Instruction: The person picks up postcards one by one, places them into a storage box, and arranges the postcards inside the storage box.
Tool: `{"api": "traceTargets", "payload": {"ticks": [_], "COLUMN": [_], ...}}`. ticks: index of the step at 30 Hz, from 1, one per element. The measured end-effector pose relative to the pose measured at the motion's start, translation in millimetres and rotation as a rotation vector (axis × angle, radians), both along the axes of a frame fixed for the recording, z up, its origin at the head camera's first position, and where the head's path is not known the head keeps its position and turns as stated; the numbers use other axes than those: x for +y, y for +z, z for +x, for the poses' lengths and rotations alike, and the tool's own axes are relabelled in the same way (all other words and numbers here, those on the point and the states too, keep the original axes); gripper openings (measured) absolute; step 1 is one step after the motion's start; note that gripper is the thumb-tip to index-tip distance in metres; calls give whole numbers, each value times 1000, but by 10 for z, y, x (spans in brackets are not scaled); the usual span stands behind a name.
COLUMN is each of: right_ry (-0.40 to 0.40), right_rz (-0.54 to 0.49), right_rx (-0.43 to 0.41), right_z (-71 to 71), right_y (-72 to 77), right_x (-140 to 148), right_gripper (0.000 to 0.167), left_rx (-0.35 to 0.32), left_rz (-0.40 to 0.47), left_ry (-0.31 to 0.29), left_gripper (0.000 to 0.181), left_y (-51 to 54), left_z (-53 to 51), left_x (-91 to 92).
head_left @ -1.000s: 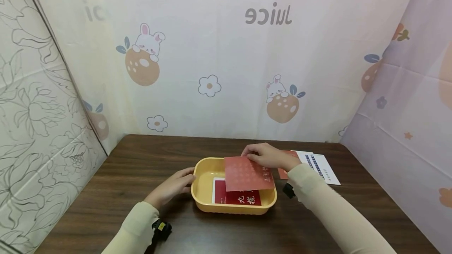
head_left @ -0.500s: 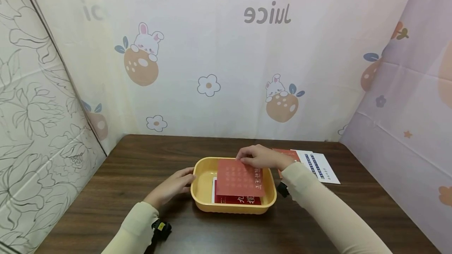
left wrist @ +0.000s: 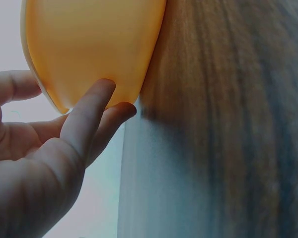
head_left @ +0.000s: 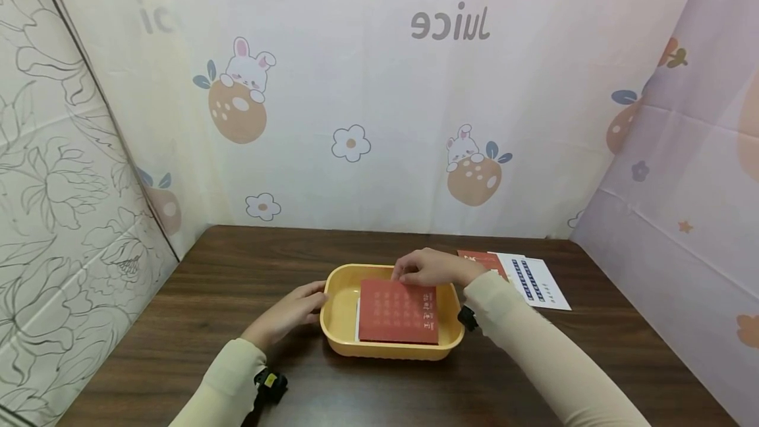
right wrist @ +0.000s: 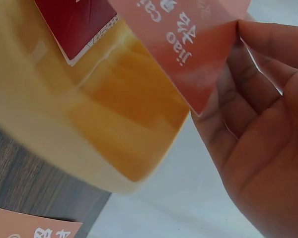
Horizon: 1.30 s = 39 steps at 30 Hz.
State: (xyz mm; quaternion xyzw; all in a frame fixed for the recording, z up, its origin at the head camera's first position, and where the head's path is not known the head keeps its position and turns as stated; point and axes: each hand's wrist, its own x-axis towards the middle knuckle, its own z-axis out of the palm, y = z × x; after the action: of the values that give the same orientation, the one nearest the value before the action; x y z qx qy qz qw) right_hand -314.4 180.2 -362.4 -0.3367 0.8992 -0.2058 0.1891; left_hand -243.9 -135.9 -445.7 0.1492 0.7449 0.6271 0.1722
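A yellow plastic tray (head_left: 334, 321) sits on the table in front of me. At its left end is my left hand (head_left: 290, 315), with fingers on the outer wall (left wrist: 104, 44) and one digit reaching over the rim. My right hand (head_left: 428, 267), above the tray's back edge, pinches a red card (head_left: 398, 315) with pale lettering by its far edge. That card lies slanted over a dark red card (right wrist: 82, 25) with a white border inside the tray. In the right wrist view the pinched card (right wrist: 184, 64) has its near corner raised off the tray floor.
On the table right of the tray lie another red card (head_left: 483, 260) and white cards (head_left: 548, 288) with blue print, overlapping. The brown wooden table (head_left: 249, 252) runs back to a patterned curtain (head_left: 356, 196), with more curtain at both sides.
My right hand has moved left and slightly down, bringing the red card lower over the dark red card, which it now mostly covers. The left hand has stayed at the tray's end.
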Motion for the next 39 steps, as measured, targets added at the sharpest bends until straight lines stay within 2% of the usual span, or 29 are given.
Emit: {"api": "traceTargets", "payload": {"ticks": [13,20,31,39], "right_ry": [-36,-69,-112,-120], "right_rz": [136,197,257,287], "right_rx": [-55,-84,-200,-215], "right_z": [-11,-6,31,50], "right_y": [-29,-62,-99,-69], "right_x": [-136,-174,-197,-198], "right_gripper": [14,11,29,33], "left_rx": [-5,-5,2,-4], "left_rz": [1,-2,-7,-11], "left_ry": [-8,8,-11,5], "left_gripper": [54,54,55,55], "left_y": [-11,0,4,16], "left_z": [-10,-1,9,8], "left_x": [11,10,4,10]}}
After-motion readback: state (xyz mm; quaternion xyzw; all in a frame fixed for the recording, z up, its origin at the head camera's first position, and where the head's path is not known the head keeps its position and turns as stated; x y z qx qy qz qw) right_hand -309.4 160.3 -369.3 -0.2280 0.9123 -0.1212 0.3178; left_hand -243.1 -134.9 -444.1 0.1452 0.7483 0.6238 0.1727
